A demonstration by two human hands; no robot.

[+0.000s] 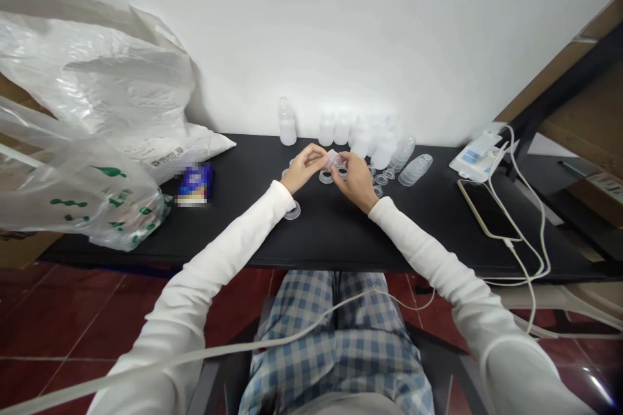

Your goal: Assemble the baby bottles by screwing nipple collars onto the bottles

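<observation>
My left hand (304, 167) and my right hand (354, 180) meet over the black table (243, 233), fingers pinched together on a small clear plastic piece (333, 159) held between them. Just below the hands lie clear rings (325, 177) and a round clear cap (293, 210) rests by my left wrist. A lone translucent bottle (287, 122) stands at the wall, with several more bottles (341, 129) to its right. Stacks of clear lids (415, 170) lie on their side to the right of my right hand.
Large plastic bags (87, 142) fill the table's left end, with a small blue packet (195, 184) beside them. A phone (488, 208) on a white cable (525, 233) and a white box (476, 155) sit at the right. A shelf rises at far right.
</observation>
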